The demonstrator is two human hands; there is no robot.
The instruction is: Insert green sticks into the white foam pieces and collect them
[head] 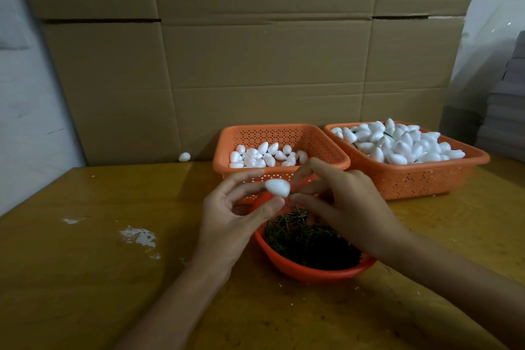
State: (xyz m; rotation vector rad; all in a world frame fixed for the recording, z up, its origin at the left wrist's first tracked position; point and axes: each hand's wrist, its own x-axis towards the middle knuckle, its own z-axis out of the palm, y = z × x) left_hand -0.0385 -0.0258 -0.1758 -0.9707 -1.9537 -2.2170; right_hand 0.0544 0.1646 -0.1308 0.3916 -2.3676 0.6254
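Pinching a white foam piece (277, 187) between the thumb and fingers (270, 204) of my left hand (233, 216), I hold it just above the orange bowl (312, 271) of loose sticks (306, 239). My right hand (341, 202) grasps what looks like a green stick (291, 192) at the piece's blunt end; how deep it sits is too small to tell. Beyond my fingers, the left basket (284, 129) holds a thin layer of bare pieces. The right basket (420, 179) is heaped, with green showing among its pieces. I judge the job well underway, though this insertion looks unfinished and that thin layer is left to do.
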